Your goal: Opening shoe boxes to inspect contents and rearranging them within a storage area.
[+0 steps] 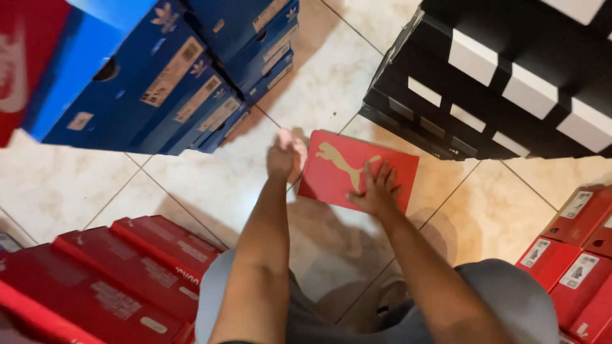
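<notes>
The red box [357, 171] lies on the tile floor [210, 185] at centre, black boxes [497, 83] at 2 o'clock. Left hand [285, 155] grips its 9 o'clock edge; right hand [377, 190] presses flat, fingers spread, on the lid. Seemingly the box is being steadied; lifting it would call for a firm hold on both sides.

Red shoebox [357, 171], centre of frame: matt cardboard, smooth lid. Floor [210, 185]: glossy beige tile, marbled, thin grout lines. Blue boxes [159, 83], upper left: smooth cardboard with paper labels. Black boxes [510, 83], upper right: matt cardboard.
</notes>
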